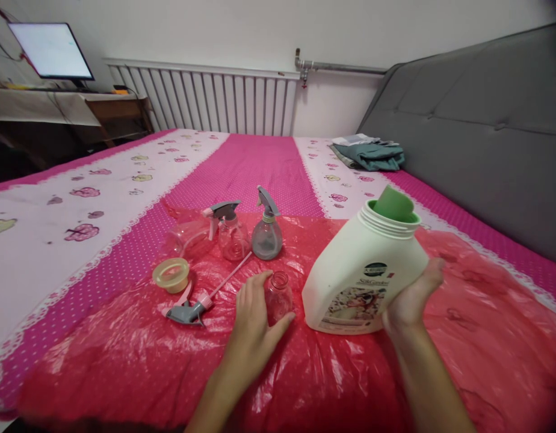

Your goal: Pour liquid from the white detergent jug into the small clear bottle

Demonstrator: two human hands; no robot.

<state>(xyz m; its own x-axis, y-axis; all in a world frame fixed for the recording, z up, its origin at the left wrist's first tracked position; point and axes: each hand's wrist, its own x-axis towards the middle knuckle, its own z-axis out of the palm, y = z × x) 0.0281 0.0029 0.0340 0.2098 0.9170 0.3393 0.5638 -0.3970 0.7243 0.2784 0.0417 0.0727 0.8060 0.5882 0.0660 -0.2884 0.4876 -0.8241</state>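
Note:
My left hand (254,325) wraps around a small clear pink bottle (278,296) with no cap, standing on a red plastic sheet (332,373). My right hand (411,300) grips the side of a large white detergent jug (363,273), tilted with its green spout (394,204) uncovered. A loose grey spray head with its tube (192,310) lies left of the small bottle. Behind stand a pink spray bottle (230,231) and a grey spray bottle (266,231), both with trigger heads on. A pale yellow funnel (171,274) sits at the left.
All of this lies on a bed with a pink patterned cover (79,210). Folded clothes (372,153) lie near the grey headboard (485,132). A radiator (206,102) and a desk with a monitor (52,51) stand behind.

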